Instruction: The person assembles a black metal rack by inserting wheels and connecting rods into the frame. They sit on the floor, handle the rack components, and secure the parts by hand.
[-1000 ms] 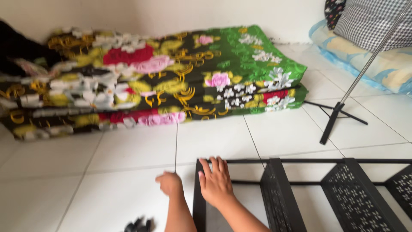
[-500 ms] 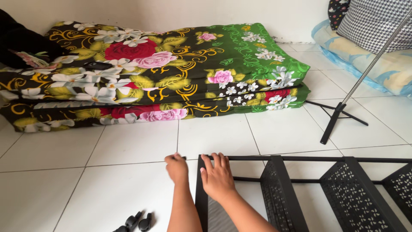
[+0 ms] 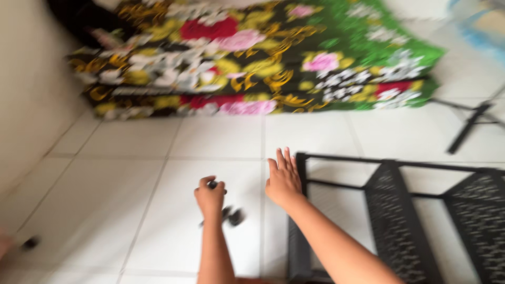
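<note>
Head view: left hand (image 3: 210,196) now off rack (image 3: 392,210)

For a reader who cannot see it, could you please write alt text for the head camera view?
A blurred view down at a person's right hand resting flat on the corner of a black metal rack lying on a white tiled floor, while the left hand closes on a small dark object. Folded floral mattresses lie behind.

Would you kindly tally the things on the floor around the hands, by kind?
Black metal rack: 1
Small black parts by the left hand: 2, blurred
Folded floral mattress: 1
Black stand: 1
Total: 5
</note>
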